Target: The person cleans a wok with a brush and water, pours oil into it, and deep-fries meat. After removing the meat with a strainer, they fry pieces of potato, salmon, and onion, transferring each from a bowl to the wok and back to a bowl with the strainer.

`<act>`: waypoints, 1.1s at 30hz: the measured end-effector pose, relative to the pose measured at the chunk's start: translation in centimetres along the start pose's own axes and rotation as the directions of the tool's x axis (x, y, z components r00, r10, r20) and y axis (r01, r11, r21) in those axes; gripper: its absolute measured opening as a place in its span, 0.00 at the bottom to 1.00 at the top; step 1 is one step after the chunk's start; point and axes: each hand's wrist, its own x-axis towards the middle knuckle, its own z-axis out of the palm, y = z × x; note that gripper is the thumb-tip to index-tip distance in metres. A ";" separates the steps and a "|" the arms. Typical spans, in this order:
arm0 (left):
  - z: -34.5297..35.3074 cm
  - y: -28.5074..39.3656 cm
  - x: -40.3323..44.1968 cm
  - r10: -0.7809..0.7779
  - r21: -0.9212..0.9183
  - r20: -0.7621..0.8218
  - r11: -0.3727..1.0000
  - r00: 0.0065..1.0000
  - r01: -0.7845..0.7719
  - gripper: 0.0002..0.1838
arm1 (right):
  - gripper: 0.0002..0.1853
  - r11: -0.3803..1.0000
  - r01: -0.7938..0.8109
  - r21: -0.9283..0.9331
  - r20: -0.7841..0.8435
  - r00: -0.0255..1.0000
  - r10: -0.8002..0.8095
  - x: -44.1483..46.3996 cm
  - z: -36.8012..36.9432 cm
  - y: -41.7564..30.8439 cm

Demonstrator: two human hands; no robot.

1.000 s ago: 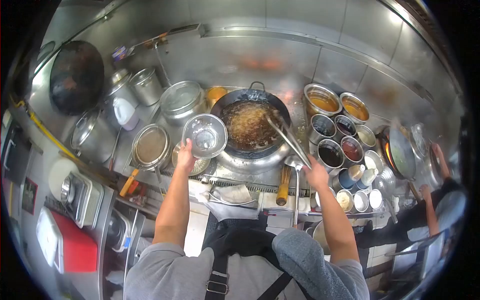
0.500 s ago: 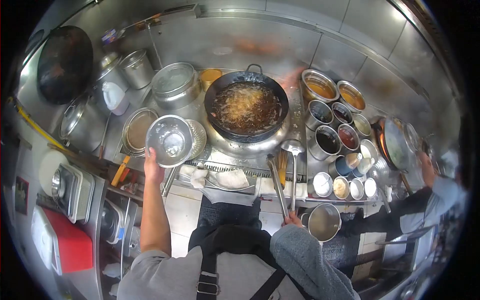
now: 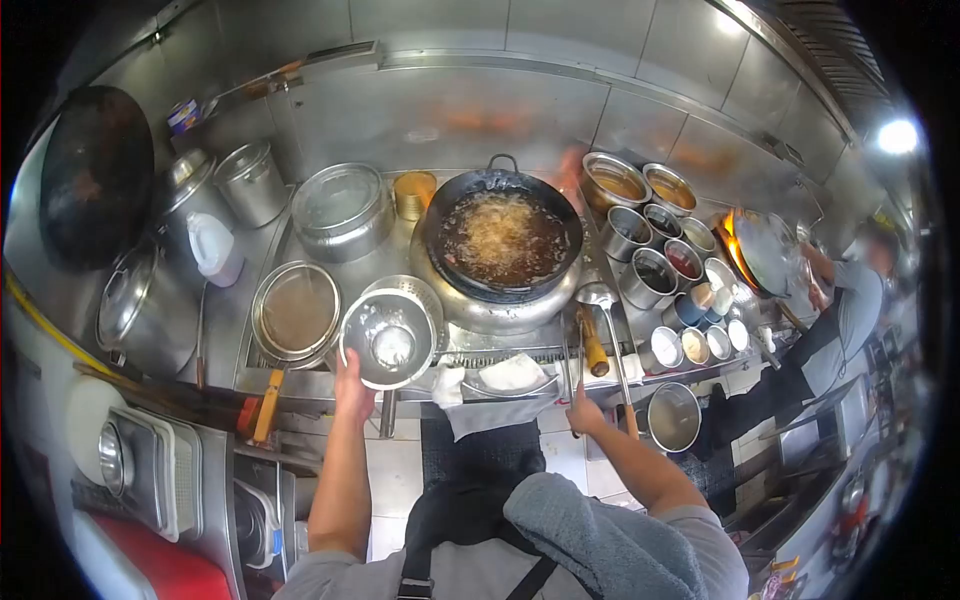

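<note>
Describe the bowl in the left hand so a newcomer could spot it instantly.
Find the large black wok of bubbling liquid. Left of it and lower in the view, the person's left hand holds a round, shiny metal bowl. A strainer peeks out behind its upper rim, but the bowl is in front and is the one held.

Left of the wok [image 3: 468,190] stand a tin [image 3: 410,208] and, farther out, a pot [image 3: 350,245]. Before the wok's left side is the left hand [image 3: 355,390] with a bowl [image 3: 365,365], before its middle a cloth [image 3: 510,373], before its right side a brush [image 3: 594,345], a ladle [image 3: 597,295] and the right hand [image 3: 582,412]. Sauce tubs [image 3: 640,290] stand right of the wok, a pan [image 3: 775,260] beyond them.
</note>
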 end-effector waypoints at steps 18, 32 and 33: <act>-9.4 2.1 -24.2 0.155 -0.059 -0.509 0.975 0.847 -0.214 0.30 | 0.28 0.726 0.495 0.477 0.296 0.687 -0.663 -3.0 1.9 -2.9; -12.2 -0.2 -50.7 0.234 0.191 -0.769 0.972 0.595 -0.135 0.35 | 0.15 0.603 -0.417 0.680 0.733 0.416 -0.538 0.9 14.3 -3.8; -13.9 -1.3 -51.8 0.239 0.188 -0.783 0.971 0.574 -0.148 0.37 | 0.14 0.716 -0.345 0.606 0.795 0.258 -0.549 -0.9 15.4 -3.8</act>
